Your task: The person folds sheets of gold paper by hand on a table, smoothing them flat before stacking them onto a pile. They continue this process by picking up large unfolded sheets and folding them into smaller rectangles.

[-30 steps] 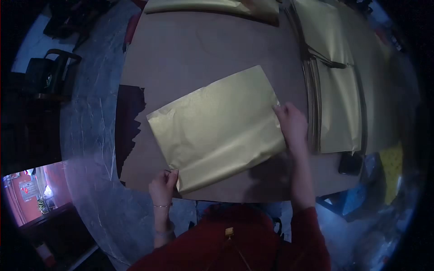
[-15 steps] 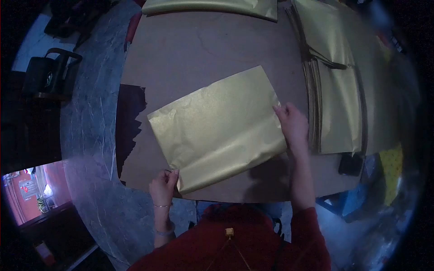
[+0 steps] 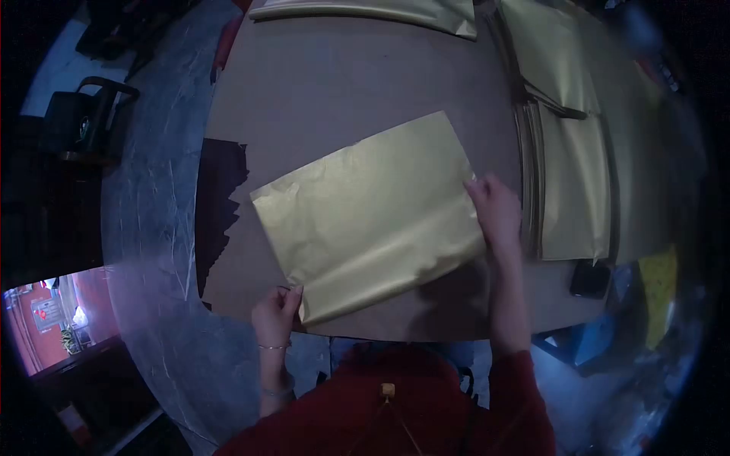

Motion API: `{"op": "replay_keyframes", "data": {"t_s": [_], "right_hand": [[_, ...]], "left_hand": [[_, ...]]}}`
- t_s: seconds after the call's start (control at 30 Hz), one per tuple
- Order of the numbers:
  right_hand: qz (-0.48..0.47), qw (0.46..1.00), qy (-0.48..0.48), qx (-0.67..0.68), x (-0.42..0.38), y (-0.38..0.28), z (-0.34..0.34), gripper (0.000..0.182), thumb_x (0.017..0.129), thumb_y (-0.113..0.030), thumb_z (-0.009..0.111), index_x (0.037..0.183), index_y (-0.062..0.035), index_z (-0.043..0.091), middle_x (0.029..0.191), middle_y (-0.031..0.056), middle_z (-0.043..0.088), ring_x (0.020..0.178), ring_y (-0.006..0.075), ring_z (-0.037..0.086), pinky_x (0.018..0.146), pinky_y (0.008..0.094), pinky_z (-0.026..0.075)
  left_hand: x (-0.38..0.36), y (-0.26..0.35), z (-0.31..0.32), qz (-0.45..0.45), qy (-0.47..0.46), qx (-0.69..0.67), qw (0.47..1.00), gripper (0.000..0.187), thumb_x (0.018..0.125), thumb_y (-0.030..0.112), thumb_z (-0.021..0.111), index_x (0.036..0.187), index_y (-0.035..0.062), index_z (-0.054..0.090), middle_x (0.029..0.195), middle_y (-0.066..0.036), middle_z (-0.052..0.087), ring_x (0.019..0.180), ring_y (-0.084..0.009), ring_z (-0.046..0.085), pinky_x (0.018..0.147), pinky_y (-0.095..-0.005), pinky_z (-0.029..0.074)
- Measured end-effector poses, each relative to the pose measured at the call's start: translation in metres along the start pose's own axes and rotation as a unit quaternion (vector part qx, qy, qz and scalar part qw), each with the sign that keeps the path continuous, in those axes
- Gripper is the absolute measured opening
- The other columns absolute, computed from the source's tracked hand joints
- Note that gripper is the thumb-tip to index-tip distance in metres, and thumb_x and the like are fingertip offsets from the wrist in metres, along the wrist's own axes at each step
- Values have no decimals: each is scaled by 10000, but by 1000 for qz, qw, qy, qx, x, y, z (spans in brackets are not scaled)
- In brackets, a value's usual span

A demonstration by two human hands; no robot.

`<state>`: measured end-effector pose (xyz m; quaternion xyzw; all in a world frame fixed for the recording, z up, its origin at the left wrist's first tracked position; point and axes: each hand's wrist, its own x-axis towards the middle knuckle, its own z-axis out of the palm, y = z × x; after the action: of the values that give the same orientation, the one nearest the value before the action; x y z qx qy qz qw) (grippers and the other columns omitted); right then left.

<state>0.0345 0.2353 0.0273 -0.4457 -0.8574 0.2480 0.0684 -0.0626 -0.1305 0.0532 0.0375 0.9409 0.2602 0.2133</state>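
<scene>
A gold paper sheet (image 3: 372, 205), perhaps folded double, is held at a slant over the brown table board, with creases along its lower part. My left hand (image 3: 275, 313) pinches its lower left corner between thumb and fingers. At the right edge, my right hand (image 3: 496, 209) grips the paper, thumb on top and the other fingers mostly hidden. A shadow lies on the board under the lower right edge of the sheet.
Stacks of gold paper (image 3: 574, 182) lie along the right side, and another gold bundle (image 3: 365, 9) lies at the far edge. A dark torn-edged patch (image 3: 219, 205) is at the left. A black phone-like object (image 3: 590, 280) rests near the right front. A dark chair (image 3: 87, 118) stands left.
Both hands keep their hold on the gold sheet, which has barely moved. The view has shifted slightly, and the lower right edge of the paper looks a little more rippled.
</scene>
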Motion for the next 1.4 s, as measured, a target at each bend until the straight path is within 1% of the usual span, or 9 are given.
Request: {"op": "replay_keyframes", "data": {"t_s": [0.53, 0.93, 1.0, 1.07, 1.17, 1.23, 1.33, 1.37, 1.4], "right_hand": [[0, 1000, -5, -30, 0, 2, 2, 393, 849, -448, 586, 825, -56, 590, 753, 150, 650, 724, 387, 620, 637, 493, 465], [-3, 1000, 10, -23, 0, 3, 3, 393, 841, -436, 602, 813, -44, 594, 738, 155, 636, 733, 382, 615, 635, 474, 461], [-11, 1000, 7, -3, 2, 7, 5, 410, 842, -437, 602, 812, -29, 583, 749, 177, 627, 751, 400, 606, 647, 483, 450], [-42, 997, 20, -59, 5, 8, 6, 418, 845, -432, 601, 812, -16, 573, 744, 192, 616, 734, 410, 596, 635, 480, 442], [-46, 998, -5, -29, 6, 9, 8, 430, 850, -432, 598, 804, -6, 564, 735, 199, 603, 705, 405, 585, 621, 462, 436], [-26, 999, 8, -29, 5, 4, 4, 426, 857, -420, 598, 792, 0, 559, 719, 195, 591, 667, 385, 566, 611, 439, 430], [-15, 996, -11, -84, 7, 0, 1, 424, 860, -411, 603, 788, 4, 562, 714, 189, 588, 643, 348, 555, 607, 425, 425], [-26, 1000, -8, -5, 6, 3, 4, 413, 863, -403, 606, 796, 3, 570, 711, 187, 590, 618, 309, 548, 605, 418, 422], [-24, 999, -7, -21, 8, 4, 5, 421, 866, -411, 603, 792, 2, 571, 712, 188, 591, 627, 293, 558, 621, 413, 424]], "left_hand": [[5, -13, 5, 27, 9, 30, 999, 394, 813, 420, 661, 756, 30, 644, 625, -105, 641, 579, -229, 647, 556, -334, 486], [6, -14, 6, 1, 16, 50, 999, 390, 805, 426, 659, 757, 39, 645, 645, -119, 639, 591, -270, 641, 558, -359, 487], [3, -12, 7, 61, 45, 52, 996, 383, 804, 427, 656, 765, 47, 645, 649, -123, 640, 585, -293, 634, 542, -372, 484], [1, -3, 3, 16, 37, 37, 999, 379, 807, 436, 647, 784, 58, 653, 648, -114, 642, 584, -295, 634, 536, -381, 485], [1, -5, 2, -33, -4, 24, 999, 374, 808, 444, 641, 786, 70, 661, 642, -99, 641, 582, -281, 637, 538, -375, 490], [0, -3, 2, 13, 19, 57, 998, 364, 804, 448, 642, 763, 87, 667, 635, -83, 641, 584, -273, 637, 533, -376, 491], [-2, -3, 3, -2, 25, 30, 999, 357, 803, 452, 639, 742, 101, 666, 639, -77, 643, 599, -271, 640, 544, -379, 494], [-2, -1, 1, -7, 12, 31, 999, 357, 802, 456, 639, 744, 105, 667, 641, -76, 644, 607, -270, 643, 551, -379, 497], [-2, -2, 0, -7, 10, 35, 999, 365, 794, 466, 643, 754, 104, 671, 641, -77, 644, 611, -270, 644, 557, -382, 498]]}}
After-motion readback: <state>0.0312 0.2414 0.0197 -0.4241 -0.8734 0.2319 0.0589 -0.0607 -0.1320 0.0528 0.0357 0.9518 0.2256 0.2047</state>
